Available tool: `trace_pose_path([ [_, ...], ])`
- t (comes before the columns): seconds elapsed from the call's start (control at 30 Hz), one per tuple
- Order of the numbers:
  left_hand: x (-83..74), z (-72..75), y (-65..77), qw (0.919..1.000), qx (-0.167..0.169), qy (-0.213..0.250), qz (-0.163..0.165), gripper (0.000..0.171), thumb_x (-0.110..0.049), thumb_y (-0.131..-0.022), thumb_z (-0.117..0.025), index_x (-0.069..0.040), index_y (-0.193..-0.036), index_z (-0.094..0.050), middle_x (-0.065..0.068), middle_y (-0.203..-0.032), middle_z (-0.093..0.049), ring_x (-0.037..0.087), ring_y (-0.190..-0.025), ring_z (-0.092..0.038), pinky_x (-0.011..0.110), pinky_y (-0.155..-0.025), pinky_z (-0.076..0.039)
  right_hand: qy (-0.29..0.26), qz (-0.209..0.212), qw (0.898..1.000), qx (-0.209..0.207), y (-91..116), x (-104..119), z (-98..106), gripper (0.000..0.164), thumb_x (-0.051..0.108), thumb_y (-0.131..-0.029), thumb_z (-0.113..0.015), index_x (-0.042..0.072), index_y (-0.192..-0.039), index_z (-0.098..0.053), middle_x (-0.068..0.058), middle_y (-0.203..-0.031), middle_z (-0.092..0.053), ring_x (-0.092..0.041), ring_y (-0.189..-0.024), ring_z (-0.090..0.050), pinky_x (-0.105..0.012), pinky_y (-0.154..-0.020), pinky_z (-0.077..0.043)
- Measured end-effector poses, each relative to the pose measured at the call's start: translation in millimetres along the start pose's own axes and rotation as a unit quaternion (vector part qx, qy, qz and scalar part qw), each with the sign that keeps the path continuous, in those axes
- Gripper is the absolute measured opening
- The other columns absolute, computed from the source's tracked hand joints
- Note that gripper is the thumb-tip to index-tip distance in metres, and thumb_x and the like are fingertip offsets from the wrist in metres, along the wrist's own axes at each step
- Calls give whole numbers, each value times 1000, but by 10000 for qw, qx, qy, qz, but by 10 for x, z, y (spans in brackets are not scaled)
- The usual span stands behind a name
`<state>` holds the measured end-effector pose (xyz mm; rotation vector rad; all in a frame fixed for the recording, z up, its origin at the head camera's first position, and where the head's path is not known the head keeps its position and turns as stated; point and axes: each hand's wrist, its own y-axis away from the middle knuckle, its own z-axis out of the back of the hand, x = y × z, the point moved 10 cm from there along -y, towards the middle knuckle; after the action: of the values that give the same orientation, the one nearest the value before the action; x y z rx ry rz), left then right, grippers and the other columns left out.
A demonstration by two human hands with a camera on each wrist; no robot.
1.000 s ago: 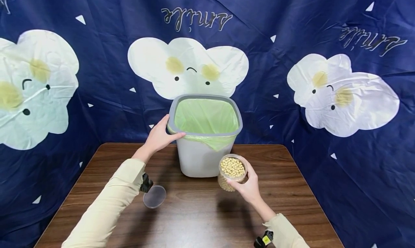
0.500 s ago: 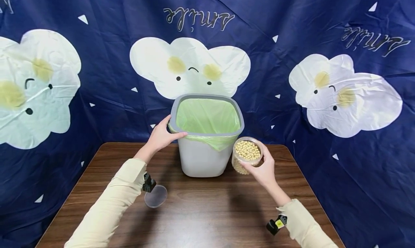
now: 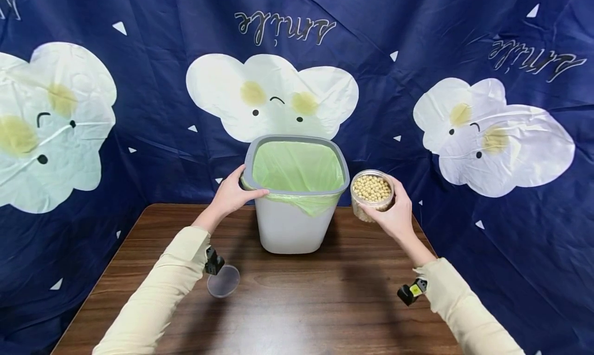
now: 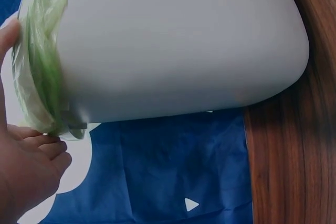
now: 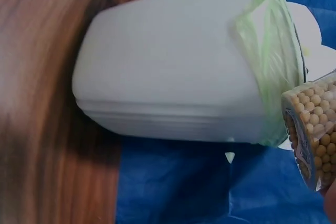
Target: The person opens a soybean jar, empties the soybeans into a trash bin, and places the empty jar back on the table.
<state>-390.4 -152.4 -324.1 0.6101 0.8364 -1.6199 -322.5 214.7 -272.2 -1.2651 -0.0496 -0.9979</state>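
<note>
A light grey trash bin point(image 3: 292, 226) with a darker grey rim stands upright on the table, lined with a green plastic bag point(image 3: 297, 164). At the rim's left front corner my left hand point(image 3: 228, 196) grips it, thumb on top and fingers around the outside, as the left wrist view also shows with the curled fingers point(image 4: 50, 150). My right hand point(image 3: 394, 213) holds a clear open-topped jar point(image 3: 364, 209) of soybeans point(image 3: 372, 188) in the air, just right of the bin. The jar is nearly upright, and its beans point(image 5: 320, 124) show through its wall and base.
A clear round lid point(image 3: 224, 282) lies on the brown wooden table point(image 3: 297, 303), beside the left wrist's camera. Dark blue cloth point(image 3: 380, 25) with white clouds hangs behind the table and along both sides.
My right hand has carried the jar of soybeans up and to the right, from in front of the bin to beside its rim. The left hand keeps its grip on the bin.
</note>
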Motion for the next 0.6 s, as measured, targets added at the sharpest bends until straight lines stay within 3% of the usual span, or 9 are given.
trace_pose_path([
  [0.3, 70, 5, -3, 9998, 35, 29, 203, 104, -60, -64, -71, -17, -145, -23, 11, -141, -35, 31, -126, -35, 49, -99, -32, 355, -7, 9993, 67, -330, -13, -54, 81, 19, -54, -84, 0, -125, -49, -15, -120, -55, -27, -109, -51, -41, -92, -38],
  [0.6, 54, -27, -31, 9999, 68, 13, 148, 105, -60, -64, -71, -15, -145, -22, 13, -142, -35, 32, -127, -34, 50, -99, -31, 715, 127, 9972, 175, -557, -38, -159, 85, 28, -54, -84, 3, -126, -48, -13, -121, -54, -27, -108, -51, -42, -90, -40],
])
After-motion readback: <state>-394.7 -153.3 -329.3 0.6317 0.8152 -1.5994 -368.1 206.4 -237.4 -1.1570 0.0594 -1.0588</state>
